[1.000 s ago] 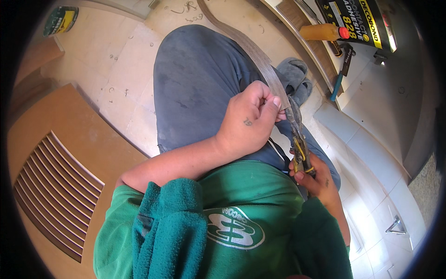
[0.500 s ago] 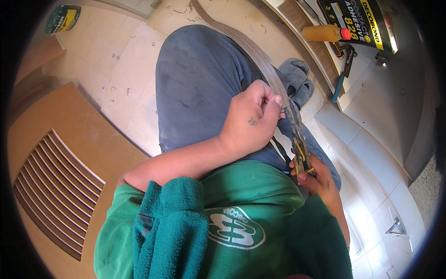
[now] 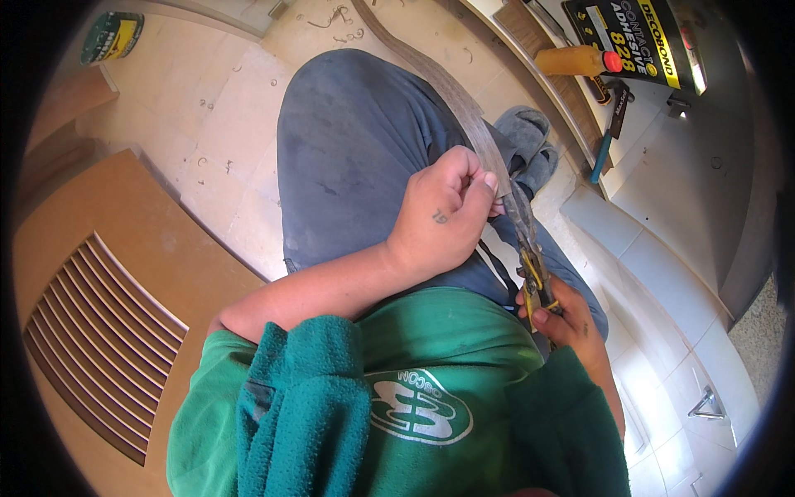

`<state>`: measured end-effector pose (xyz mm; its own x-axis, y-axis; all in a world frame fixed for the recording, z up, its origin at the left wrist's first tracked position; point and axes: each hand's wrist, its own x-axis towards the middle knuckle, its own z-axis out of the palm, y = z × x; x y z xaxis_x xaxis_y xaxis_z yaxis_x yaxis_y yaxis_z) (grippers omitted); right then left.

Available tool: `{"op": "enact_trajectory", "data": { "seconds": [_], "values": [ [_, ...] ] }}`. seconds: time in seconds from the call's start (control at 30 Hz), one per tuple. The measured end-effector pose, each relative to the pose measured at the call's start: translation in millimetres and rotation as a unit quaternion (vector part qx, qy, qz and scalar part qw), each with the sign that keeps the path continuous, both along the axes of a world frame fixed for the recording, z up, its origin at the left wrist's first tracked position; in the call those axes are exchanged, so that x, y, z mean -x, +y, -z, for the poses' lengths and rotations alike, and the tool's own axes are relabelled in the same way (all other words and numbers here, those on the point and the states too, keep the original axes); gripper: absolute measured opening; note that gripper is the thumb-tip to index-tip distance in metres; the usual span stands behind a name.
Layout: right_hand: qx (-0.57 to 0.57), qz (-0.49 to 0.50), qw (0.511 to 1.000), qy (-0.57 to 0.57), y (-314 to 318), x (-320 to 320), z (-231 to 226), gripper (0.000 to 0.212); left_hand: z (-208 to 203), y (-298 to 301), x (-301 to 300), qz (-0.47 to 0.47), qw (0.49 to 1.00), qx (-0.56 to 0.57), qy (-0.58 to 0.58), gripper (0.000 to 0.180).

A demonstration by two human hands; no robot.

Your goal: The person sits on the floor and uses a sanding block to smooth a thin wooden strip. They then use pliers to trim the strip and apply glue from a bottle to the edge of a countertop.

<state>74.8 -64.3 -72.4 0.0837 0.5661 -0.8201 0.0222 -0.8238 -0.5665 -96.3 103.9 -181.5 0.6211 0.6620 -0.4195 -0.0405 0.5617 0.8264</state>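
Open tiled floor (image 3: 236, 124) to the left of the grey-trousered knee (image 3: 356, 124), with loose curls of shavings dotted about it beyond the knee. Further left, nearer the body, there's the edge of a brown slatted panel (image 3: 103, 207). Tighter on the other flank: grey slippers (image 3: 526, 137) sit just right of the knee, and past them runs the long edge of a brown board (image 3: 523, 31), with an amber bottle (image 3: 571, 60) beside it, well apart from the knee.

Now the hands! The left hand (image 3: 439, 215), right against the knee's near right side, is closed, thumb and fingers pinching the near end of a wood-grain strip (image 3: 470, 108). That strip curves away along the right side of the knee and out beyond it. The right hand (image 3: 563, 319), nearer the body and right of the knee, is wrapped round the handles of the snips (image 3: 532, 261), whose dark tips reach that pinched end. Whether the blades are biting, I can't tell.

Against half a second ago, the left hand has edged slightly left; the right hand keeps its grip, barely shifted.
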Motion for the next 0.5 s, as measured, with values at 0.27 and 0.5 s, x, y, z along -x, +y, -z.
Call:
{"op": "enact_trajectory", "data": {
  "seconds": [0.27, 0.5],
  "values": [
    [-0.003, 0.0, 1.0, 0.012, 3.9, 0.5, -1.2, 0.047, 6.5, -4.6, -5.8, -0.066, 0.997, -0.017, -0.025, 0.016],
    [0.03, 0.011, 0.999, 0.008, 4.8, 1.9, -3.3, 0.039, 2.0, -1.1, -0.7, -0.005, 1.0, 0.003, -0.007, 0.015]
  ]
}}
